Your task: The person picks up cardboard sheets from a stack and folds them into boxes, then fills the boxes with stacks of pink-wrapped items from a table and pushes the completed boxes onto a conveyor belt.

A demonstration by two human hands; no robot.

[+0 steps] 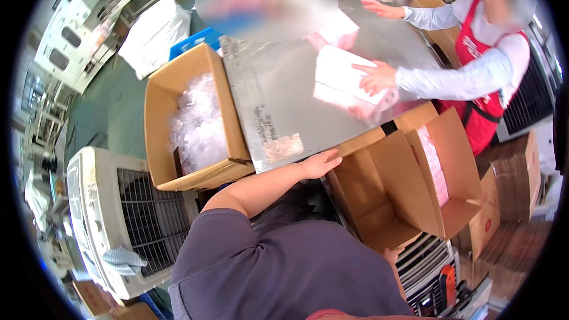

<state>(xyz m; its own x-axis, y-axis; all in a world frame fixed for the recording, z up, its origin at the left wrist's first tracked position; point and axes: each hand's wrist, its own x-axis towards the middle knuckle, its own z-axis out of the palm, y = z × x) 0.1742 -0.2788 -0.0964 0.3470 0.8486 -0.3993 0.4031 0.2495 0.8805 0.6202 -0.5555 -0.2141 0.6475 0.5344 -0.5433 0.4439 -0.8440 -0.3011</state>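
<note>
An open brown cardboard box (372, 192) stands tilted in front of me, against the near edge of the metal table (278, 83). Its inside shows bare cardboard walls. My left hand (322, 164) grips its far left corner, beside the table edge. At the box's near lower edge, my right hand (393, 253) holds on, its fingers mostly hidden. Right beside this box is a second open cardboard box (462, 172), with a row of pink-and-white packs (433, 166) along one side.
A co-worker in a red apron (483, 71) handles white-and-pink boxes (344, 77) on the table. To my left stand a carton of clear plastic pieces (201, 121) and a white fan unit (101, 219). Stacked flat cartons (512, 172) lie at right, a slatted metal rack (424, 269) below.
</note>
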